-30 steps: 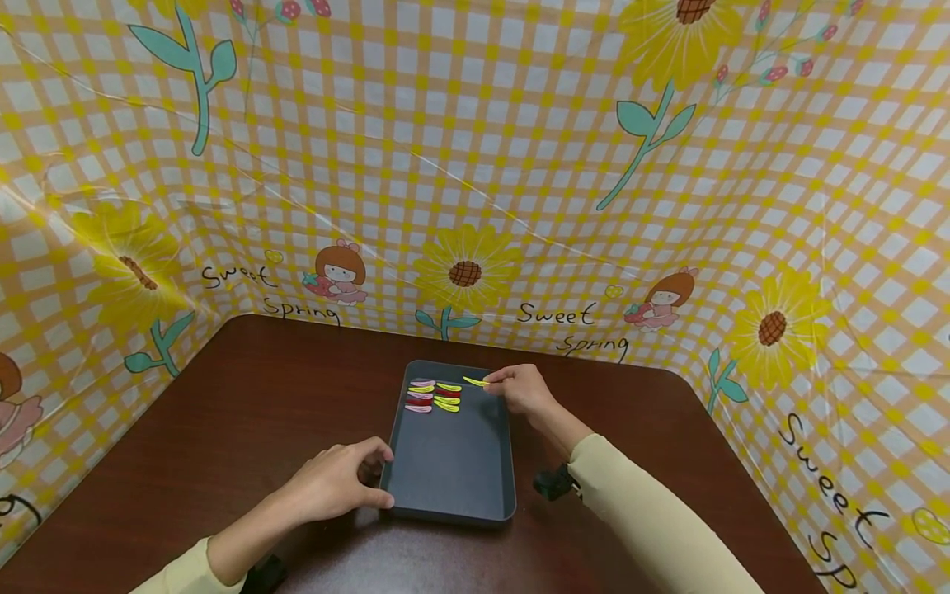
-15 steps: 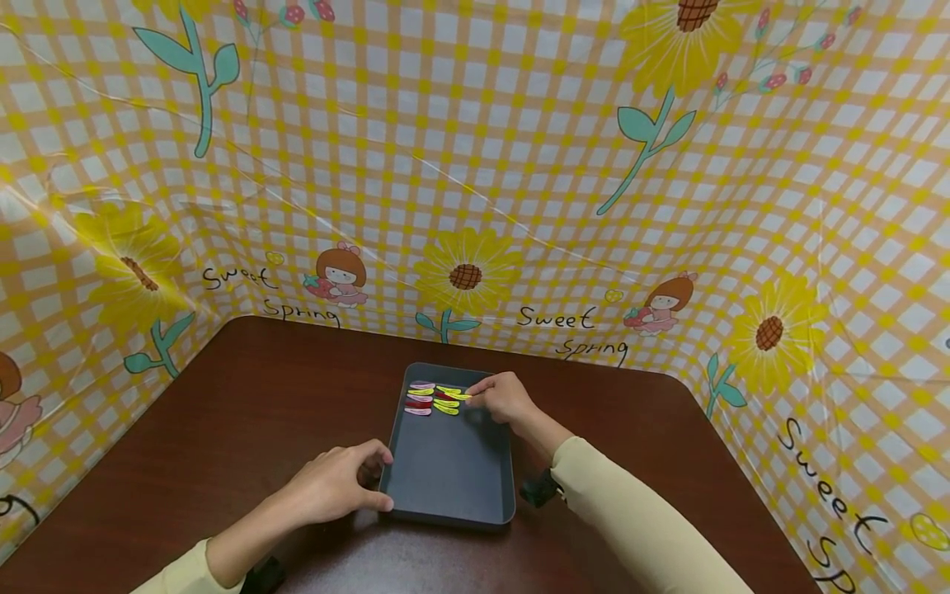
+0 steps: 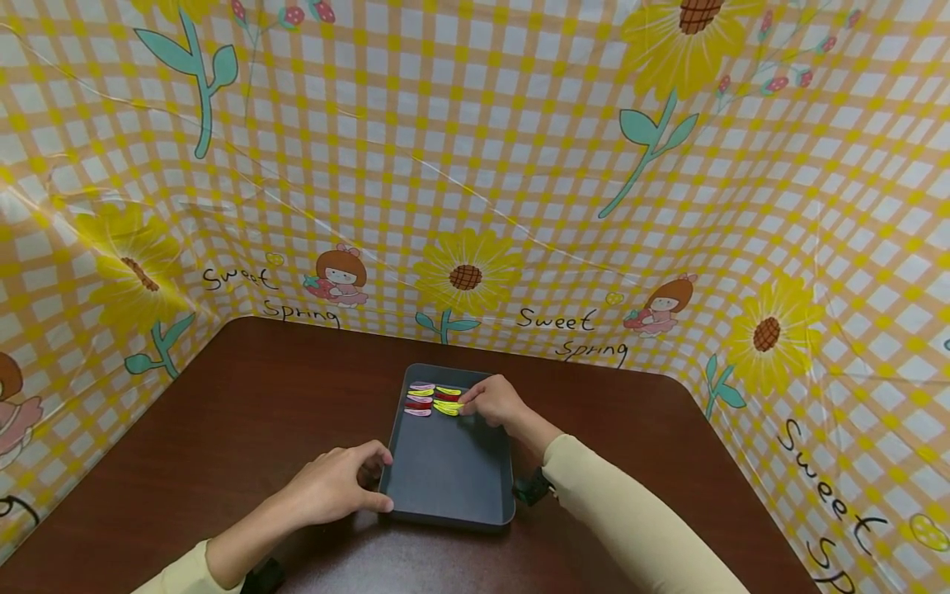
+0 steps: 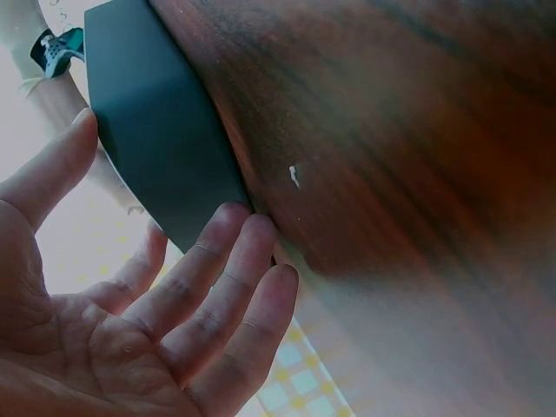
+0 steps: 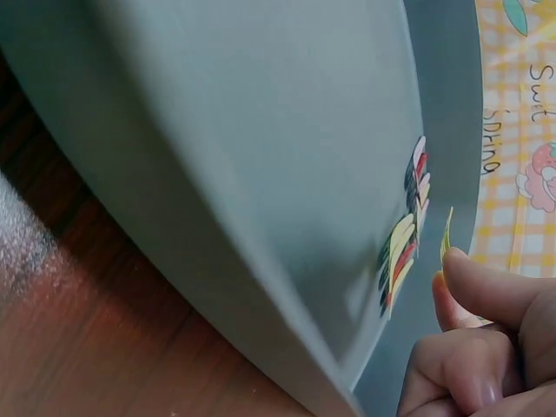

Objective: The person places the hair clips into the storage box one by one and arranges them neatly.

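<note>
Hair clips lie in two columns at the far left of a dark grey tray (image 3: 449, 483): a left column of pink clips (image 3: 418, 412) with yellow and red between, and a right column of yellow clips with a red clip (image 3: 448, 396). My right hand (image 3: 497, 402) is over the right column, thumb and index finger pinching a yellow hair clip (image 5: 447, 233), its free end sticking up in the right wrist view. My left hand (image 3: 337, 483) rests at the tray's near left side, thumb and fingertips (image 4: 230, 213) against its outer wall, fingers loosely bent.
The tray lies on a dark brown wooden table (image 3: 297, 388). A yellow checked cloth (image 3: 475, 165) with sunflowers hangs around the back and sides. The tray's raised rim (image 3: 512, 478) runs beside the right forearm.
My right hand has moved left and toward me with the yellow hair clip, from the tray's far right edge to the near end of the right column. The left hand has stayed put.
</note>
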`<state>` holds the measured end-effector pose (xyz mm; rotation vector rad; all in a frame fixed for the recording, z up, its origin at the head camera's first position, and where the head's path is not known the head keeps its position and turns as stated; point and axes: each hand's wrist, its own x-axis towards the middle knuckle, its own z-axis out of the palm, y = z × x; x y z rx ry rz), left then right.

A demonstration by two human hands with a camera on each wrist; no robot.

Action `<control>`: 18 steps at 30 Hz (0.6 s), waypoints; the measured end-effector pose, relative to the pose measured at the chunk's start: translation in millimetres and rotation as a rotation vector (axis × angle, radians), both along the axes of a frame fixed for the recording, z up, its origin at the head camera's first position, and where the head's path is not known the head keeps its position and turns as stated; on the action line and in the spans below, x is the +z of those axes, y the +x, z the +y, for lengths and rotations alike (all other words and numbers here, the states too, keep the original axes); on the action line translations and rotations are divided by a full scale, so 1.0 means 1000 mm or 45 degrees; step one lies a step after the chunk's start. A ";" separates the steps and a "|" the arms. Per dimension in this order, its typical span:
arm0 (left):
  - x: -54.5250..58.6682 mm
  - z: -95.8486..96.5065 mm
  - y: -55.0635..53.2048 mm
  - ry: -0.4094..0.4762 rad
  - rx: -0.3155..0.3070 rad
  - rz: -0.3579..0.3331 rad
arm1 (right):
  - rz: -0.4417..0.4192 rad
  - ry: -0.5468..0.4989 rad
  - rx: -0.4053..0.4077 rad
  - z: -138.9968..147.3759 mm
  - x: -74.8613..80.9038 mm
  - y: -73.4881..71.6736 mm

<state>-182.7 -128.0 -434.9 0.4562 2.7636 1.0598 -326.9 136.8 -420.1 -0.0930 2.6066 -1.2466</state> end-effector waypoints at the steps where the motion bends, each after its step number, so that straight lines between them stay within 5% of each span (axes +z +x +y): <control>1: 0.000 0.000 0.000 -0.001 0.000 0.000 | -0.001 0.007 0.005 0.000 0.000 0.000; 18: 0.000 0.001 -0.001 -0.010 -0.001 -0.013 | -0.006 0.054 0.024 -0.011 0.009 0.000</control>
